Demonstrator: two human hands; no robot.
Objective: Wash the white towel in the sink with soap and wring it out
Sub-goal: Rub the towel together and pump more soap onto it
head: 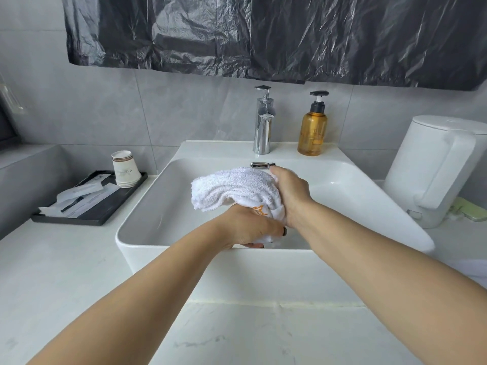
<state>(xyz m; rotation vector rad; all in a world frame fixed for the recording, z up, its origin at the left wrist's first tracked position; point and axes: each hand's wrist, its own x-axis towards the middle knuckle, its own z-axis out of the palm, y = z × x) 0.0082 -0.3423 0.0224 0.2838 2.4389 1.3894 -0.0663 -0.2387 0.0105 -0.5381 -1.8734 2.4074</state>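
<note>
A bunched white towel (232,187) with an orange mark hangs over the white rectangular sink (147,206). My left hand (247,227) grips its lower end from underneath, near the sink's front rim. My right hand (290,196) holds the towel's right side, fingers curled around it. An amber soap pump bottle (312,127) stands on the back ledge, to the right of the chrome faucet (263,122). No water runs from the faucet.
A black tray (105,214) with a stack of paper cups (126,168) and wrapped packets sits left of the sink. A white kettle (437,164) stands at the right. Black plastic sheeting (263,35) covers the wall above. White marble counter (66,272) surrounds the sink.
</note>
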